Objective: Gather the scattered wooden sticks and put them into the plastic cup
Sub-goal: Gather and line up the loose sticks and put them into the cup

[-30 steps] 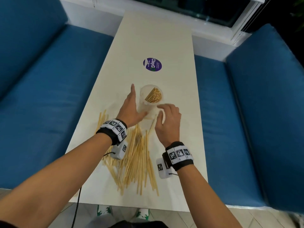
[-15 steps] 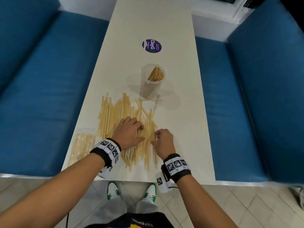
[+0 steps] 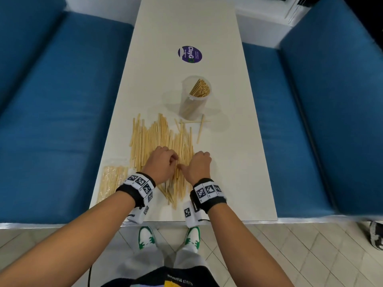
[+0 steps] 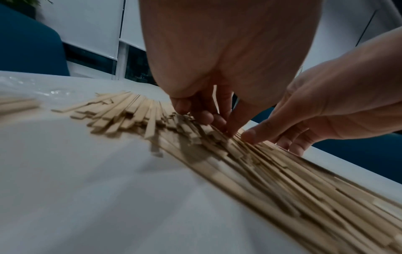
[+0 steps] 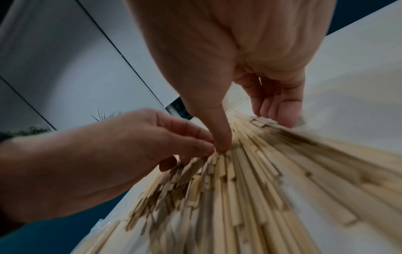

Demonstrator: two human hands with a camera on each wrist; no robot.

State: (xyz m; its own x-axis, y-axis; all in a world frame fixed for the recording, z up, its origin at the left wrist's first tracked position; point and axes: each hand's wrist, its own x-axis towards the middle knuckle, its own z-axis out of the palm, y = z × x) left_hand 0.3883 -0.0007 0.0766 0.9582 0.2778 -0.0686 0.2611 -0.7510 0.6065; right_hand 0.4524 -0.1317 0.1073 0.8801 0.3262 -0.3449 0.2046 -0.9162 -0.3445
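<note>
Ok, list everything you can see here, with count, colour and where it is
table: one, white, centre, between the benches
benches: two, blue, left and right of table
cup: one, clear, upright mid-table, part filled with sticks
sticks: many, pale wood, spread on the table's near half; a few stray by the cup
bag: one, clear, sticks inside, near left table edge
sticker: one, purple, round, beyond the cup
shoes: two, white and green, on the floor
left hand: fingers curled on sticks
right hand: fingers curled on sticks

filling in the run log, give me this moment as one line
phase: gathering | hands: left and right curled on loose sticks | cup: upright, partly filled | table
</note>
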